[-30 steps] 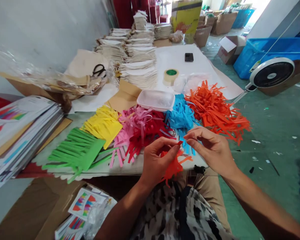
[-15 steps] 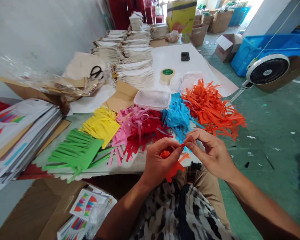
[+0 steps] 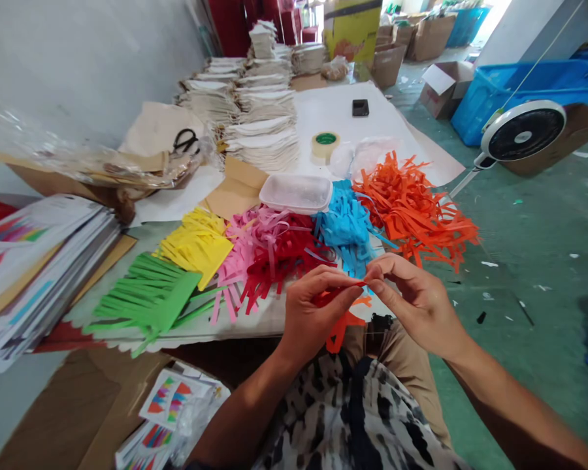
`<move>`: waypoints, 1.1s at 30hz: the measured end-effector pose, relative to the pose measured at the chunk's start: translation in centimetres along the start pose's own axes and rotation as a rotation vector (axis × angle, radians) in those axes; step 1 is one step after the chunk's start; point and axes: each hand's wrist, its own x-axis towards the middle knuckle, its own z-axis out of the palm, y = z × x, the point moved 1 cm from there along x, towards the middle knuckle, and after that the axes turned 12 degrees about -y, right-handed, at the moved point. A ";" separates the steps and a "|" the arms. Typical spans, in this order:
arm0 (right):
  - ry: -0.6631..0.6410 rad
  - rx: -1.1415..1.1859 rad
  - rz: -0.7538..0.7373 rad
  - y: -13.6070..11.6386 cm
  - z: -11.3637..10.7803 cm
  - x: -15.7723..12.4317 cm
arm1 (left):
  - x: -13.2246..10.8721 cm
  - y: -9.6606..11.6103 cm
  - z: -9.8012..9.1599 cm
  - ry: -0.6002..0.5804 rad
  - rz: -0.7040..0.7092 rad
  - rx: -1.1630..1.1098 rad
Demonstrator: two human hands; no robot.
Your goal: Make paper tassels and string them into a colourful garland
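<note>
Above the table's near edge, my left hand [image 3: 306, 320] and my right hand [image 3: 416, 307] meet with their fingertips. Both pinch a piece of orange-red fringed paper [image 3: 340, 329], stretched in a narrow strip between thumbs and forefingers. Part of it hangs below my left hand; the rest is hidden behind the fingers. Just beyond the hands lie bunches of cut paper fringe: blue [image 3: 347, 225], dark red [image 3: 291, 254] and pink [image 3: 245, 238]. A large orange heap [image 3: 411, 205] spreads to the right, with yellow [image 3: 196, 241] and green fringe [image 3: 147, 290] to the left.
A clear plastic tray [image 3: 296, 194] sits behind the fringe, near a tape roll [image 3: 325, 145] and black scissors [image 3: 185, 140]. Stacked paper bundles [image 3: 262, 130] line the back. A fan [image 3: 524, 134] stands right; printed packs [image 3: 53, 261] are piled left. A carton [image 3: 93, 405] is below.
The orange-red paper between my fingertips now shows as a longer, tauter strip. My right hand has shifted slightly right and my left hand slightly left. The camera view has moved a little.
</note>
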 end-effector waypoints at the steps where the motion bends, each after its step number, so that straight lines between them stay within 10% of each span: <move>1: 0.010 0.014 -0.005 -0.1 0.1 -0.1 | 0.0 0.0 0.0 0.012 0.003 -0.009; 33: 0.135 -0.062 -0.031 0.4 0.5 -1.7 | 0.1 0.5 1.4 -0.022 0.018 0.056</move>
